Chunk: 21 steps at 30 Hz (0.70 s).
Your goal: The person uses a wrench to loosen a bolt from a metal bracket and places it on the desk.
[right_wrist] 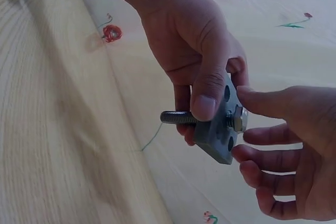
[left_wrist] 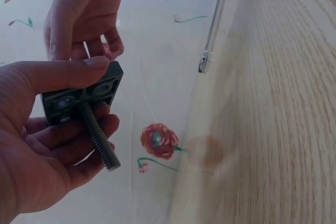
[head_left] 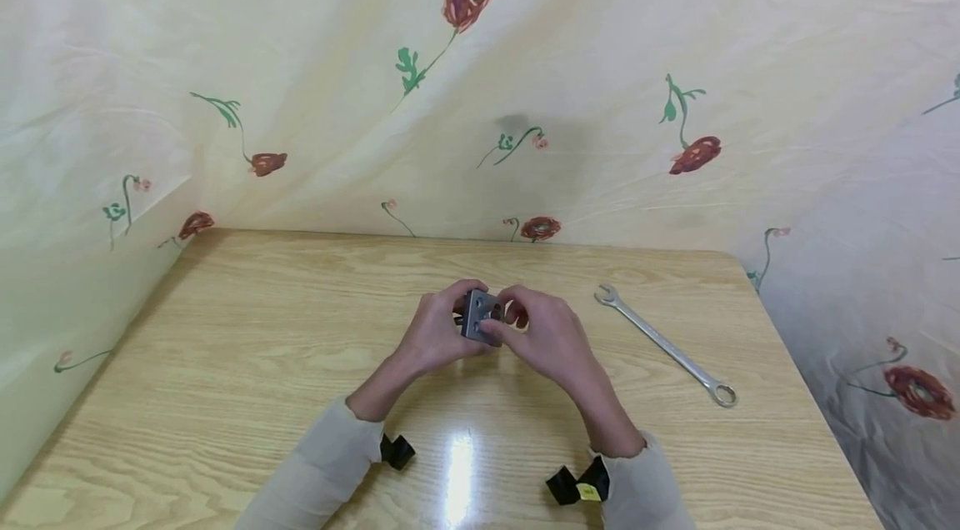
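Observation:
My left hand (head_left: 437,332) grips a small dark grey plate (head_left: 472,316) with round holes, held up over the table. In the left wrist view, the left thumb presses the plate's edge while fingers support it from beneath. A hex bolt runs through the plate's middle; its threaded shank (left_wrist: 98,137) sticks out on the left-hand side. On the other side stands the hex head (right_wrist: 241,119), with a short stretch of thread between it and the plate. My right hand (head_left: 553,336) is around that head, thumb and fingers spread apart, fingertips close by the plate.
A combination wrench (head_left: 663,340) lies slanted on the wooden table (head_left: 247,347), to the right of my hands. Floral-patterned cloth (head_left: 337,138) hangs behind the table and along both sides. Dark wrist-worn devices (head_left: 573,487) sit at the sleeve cuffs.

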Tool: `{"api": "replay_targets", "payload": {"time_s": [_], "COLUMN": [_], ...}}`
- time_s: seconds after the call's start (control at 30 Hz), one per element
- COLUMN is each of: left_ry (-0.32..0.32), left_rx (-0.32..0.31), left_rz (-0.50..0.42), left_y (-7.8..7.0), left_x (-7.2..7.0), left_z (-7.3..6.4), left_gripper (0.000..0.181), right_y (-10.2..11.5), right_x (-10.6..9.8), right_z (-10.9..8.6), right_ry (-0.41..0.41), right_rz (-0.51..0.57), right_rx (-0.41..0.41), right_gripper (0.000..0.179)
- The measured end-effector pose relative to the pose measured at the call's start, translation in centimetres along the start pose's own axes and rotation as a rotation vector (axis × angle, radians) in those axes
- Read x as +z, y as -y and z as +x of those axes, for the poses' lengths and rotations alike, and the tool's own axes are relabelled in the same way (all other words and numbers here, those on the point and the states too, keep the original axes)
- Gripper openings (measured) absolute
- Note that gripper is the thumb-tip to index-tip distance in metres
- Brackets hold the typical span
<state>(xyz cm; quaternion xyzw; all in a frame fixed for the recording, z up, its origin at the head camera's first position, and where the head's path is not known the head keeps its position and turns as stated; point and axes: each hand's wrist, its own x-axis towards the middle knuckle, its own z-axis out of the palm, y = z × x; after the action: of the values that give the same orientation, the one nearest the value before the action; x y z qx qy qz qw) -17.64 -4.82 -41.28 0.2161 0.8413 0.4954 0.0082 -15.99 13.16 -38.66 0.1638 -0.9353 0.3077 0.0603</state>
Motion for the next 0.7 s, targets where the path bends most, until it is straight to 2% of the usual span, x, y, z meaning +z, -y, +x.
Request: {"api": "replay_targets", "payload": {"time_s": [0.17,0.43,0.7], "left_ry": [-0.008,-0.009,-0.007], "left_rx": [0.016,0.016,0.015], "left_rz": [0.019,0.023,0.010], "left_y": [-0.12,-0.13,-0.12], "left_x": [0.03,-0.01,-0.13], "left_z": [0.03,0.03,-0.04], "left_gripper": [0.065,0.065,0.065], "right_y": [0.13,0.39,0.46], "right_x": [0.50,0.70,0.54], "right_z": [0.13,0.08,-0.25], "right_ry": [-0.006,-0.051,-0.080], "right_rz": [-0.016,-0.011,-0.035], "right_rx": [-0.004,-0.093,-0.176], "right_gripper": [0.026,0.018,0.021]}}
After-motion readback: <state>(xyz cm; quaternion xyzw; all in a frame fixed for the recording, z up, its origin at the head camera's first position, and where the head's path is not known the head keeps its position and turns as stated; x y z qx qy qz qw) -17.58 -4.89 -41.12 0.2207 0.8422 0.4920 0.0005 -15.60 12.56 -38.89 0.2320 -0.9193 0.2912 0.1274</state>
